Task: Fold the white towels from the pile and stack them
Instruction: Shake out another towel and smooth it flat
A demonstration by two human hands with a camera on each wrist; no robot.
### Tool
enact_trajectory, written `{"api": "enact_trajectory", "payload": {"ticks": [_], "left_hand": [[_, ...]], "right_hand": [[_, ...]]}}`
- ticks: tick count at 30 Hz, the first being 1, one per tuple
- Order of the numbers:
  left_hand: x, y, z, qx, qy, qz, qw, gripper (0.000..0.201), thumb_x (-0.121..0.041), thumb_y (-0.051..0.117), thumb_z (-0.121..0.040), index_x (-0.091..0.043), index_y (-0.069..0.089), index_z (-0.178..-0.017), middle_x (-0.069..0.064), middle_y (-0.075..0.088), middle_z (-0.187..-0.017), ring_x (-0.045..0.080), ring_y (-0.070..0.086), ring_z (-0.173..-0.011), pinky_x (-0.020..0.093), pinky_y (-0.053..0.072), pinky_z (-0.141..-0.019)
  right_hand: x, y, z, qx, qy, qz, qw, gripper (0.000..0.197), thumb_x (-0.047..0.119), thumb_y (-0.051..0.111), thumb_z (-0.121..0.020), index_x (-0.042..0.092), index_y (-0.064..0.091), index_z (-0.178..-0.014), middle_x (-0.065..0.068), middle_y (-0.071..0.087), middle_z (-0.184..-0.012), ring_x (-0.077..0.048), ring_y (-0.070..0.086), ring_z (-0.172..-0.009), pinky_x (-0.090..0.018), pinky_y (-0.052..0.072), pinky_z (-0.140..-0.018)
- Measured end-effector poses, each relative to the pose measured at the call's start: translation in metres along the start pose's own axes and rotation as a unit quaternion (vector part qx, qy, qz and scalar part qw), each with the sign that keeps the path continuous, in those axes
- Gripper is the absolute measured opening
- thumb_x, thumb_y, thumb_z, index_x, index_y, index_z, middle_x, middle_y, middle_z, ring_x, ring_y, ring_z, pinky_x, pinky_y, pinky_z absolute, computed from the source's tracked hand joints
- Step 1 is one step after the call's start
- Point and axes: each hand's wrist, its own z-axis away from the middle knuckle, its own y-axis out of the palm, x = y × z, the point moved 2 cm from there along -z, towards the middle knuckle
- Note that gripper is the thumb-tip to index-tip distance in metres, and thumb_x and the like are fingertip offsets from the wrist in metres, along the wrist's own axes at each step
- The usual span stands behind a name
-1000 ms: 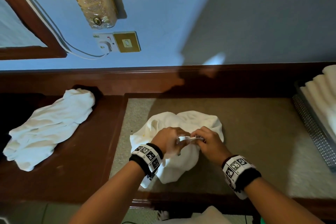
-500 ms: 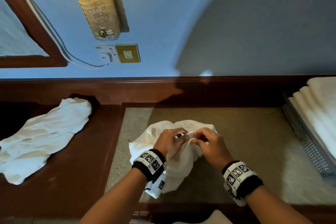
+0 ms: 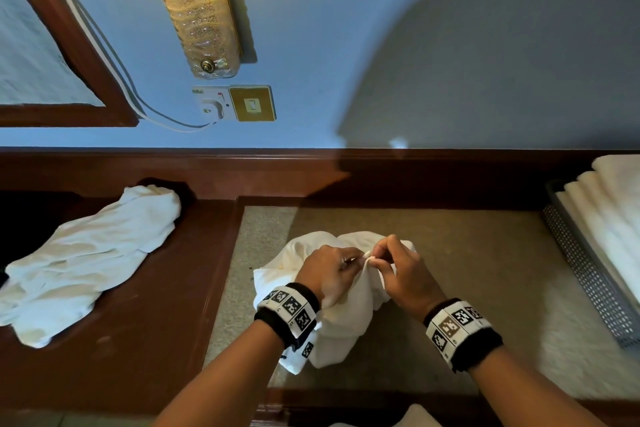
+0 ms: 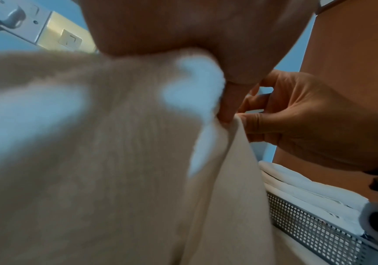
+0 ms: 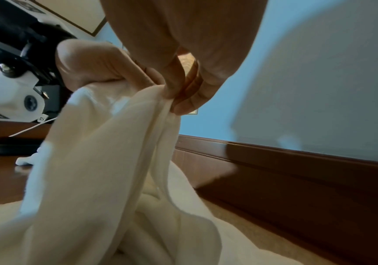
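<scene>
Head view shows the left hand (image 3: 330, 274) and right hand (image 3: 403, 276) meeting over a crumpled white towel (image 3: 341, 315) on the beige mat (image 3: 485, 270), each pinching the same stretch of hem between thumb and fingertips. Compared with a second ago, the pinched edge has risen off the bundle and the hands have drawn closer, so the person seems to have found a hem and is about to spread it, the first step of a fold. Most of the cloth hangs below and behind the grip, trailing toward the near table edge. Right wrist view shows the seam running down from the fingertips (image 5: 179, 107); the left wrist view is blurred, so the hold there is less certain. Farther left lies the unfolded pile (image 3: 79, 260); far right, folded towels (image 3: 613, 215) sit in a mesh tray (image 3: 585, 274).
</scene>
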Motion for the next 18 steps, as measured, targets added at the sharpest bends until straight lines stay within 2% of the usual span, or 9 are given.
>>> {"api": "enact_trajectory", "payload": {"ticks": [2, 3, 5, 7, 10, 12, 15, 18], "left_hand": [[-0.004, -0.003, 0.002, 0.021, 0.006, 0.024, 0.999, 0.032, -0.051, 0.043, -0.102, -0.032, 0.064, -0.086, -0.009, 0.064, -0.072, 0.007, 0.059, -0.068, 0.043, 0.052, -0.071], [-0.006, -0.004, 0.004, 0.032, 0.008, 0.034, 0.999, 0.033, -0.055, 0.042, -0.102, -0.035, 0.063, -0.087, -0.01, 0.062, -0.07, 0.006, 0.058, -0.066, 0.039, 0.05, -0.067], [-0.01, -0.007, 0.007, 0.043, 0.016, 0.032, 0.998, 0.034, -0.06, 0.044, -0.1, -0.034, 0.065, -0.096, -0.011, 0.062, -0.072, 0.004, 0.058, -0.065, 0.03, 0.045, -0.064], [-0.01, -0.009, 0.007, 0.031, 0.027, 0.012, 0.999, 0.03, -0.049, 0.05, -0.102, -0.025, 0.067, -0.102, -0.009, 0.065, -0.077, 0.006, 0.061, -0.068, 0.031, 0.048, -0.064], [-0.004, -0.007, 0.004, -0.005, 0.008, 0.026, 1.0, 0.019, -0.032, 0.056, -0.104, -0.019, 0.069, -0.098, -0.007, 0.065, -0.077, 0.011, 0.061, -0.071, 0.034, 0.049, -0.067], [0.002, -0.004, 0.003, -0.018, -0.014, 0.065, 0.998, 0.015, -0.028, 0.058, -0.103, -0.021, 0.068, -0.093, -0.009, 0.063, -0.075, 0.009, 0.059, -0.069, 0.031, 0.049, -0.067], [0.011, 0.002, 0.004, -0.014, -0.04, 0.118, 0.992, 0.013, -0.024, 0.061, -0.102, -0.025, 0.068, -0.092, -0.01, 0.059, -0.07, 0.007, 0.052, -0.062, 0.027, 0.042, -0.062], [0.015, 0.004, 0.004, -0.027, -0.06, 0.166, 0.984, 0.009, -0.023, 0.063, -0.1, -0.022, 0.071, -0.096, -0.003, 0.061, -0.073, 0.01, 0.051, -0.063, 0.032, 0.042, -0.062]], "right_hand": [[-0.002, -0.002, -0.003, 0.01, -0.007, 0.004, 1.0, 0.028, 0.004, 0.068, -0.093, 0.025, 0.05, -0.098, 0.01, 0.06, -0.091, -0.006, 0.062, -0.086, -0.023, 0.055, -0.077], [-0.002, -0.003, -0.005, 0.015, -0.01, 0.006, 1.0, 0.026, 0.004, 0.067, -0.093, 0.024, 0.051, -0.098, 0.009, 0.06, -0.091, -0.005, 0.062, -0.087, -0.021, 0.055, -0.077], [-0.002, -0.004, -0.007, 0.023, -0.015, 0.009, 1.0, 0.022, 0.003, 0.068, -0.092, 0.019, 0.053, -0.097, 0.007, 0.061, -0.09, -0.004, 0.061, -0.088, -0.019, 0.054, -0.077], [-0.001, -0.003, -0.009, 0.017, -0.011, 0.008, 1.0, 0.019, 0.002, 0.07, -0.09, 0.015, 0.057, -0.096, 0.006, 0.063, -0.088, -0.004, 0.062, -0.087, -0.019, 0.054, -0.076], [0.0, -0.001, -0.009, -0.033, 0.063, -0.038, 0.997, 0.023, 0.007, 0.077, -0.086, 0.016, 0.064, -0.103, 0.009, 0.068, -0.087, -0.004, 0.067, -0.087, -0.017, 0.055, -0.075], [0.0, 0.0, -0.006, -0.052, 0.119, -0.079, 0.988, 0.025, 0.012, 0.081, -0.083, 0.02, 0.068, -0.103, 0.009, 0.071, -0.087, -0.007, 0.07, -0.088, -0.022, 0.058, -0.078], [0.001, 0.005, -0.004, -0.029, 0.158, -0.111, 0.981, 0.017, 0.014, 0.081, -0.083, 0.024, 0.074, -0.095, 0.011, 0.073, -0.09, -0.008, 0.07, -0.09, -0.032, 0.06, -0.083], [0.002, 0.008, -0.007, -0.023, 0.19, -0.141, 0.971, 0.014, 0.014, 0.08, -0.084, 0.022, 0.074, -0.094, 0.011, 0.074, -0.09, -0.008, 0.069, -0.09, -0.033, 0.059, -0.084]]}}
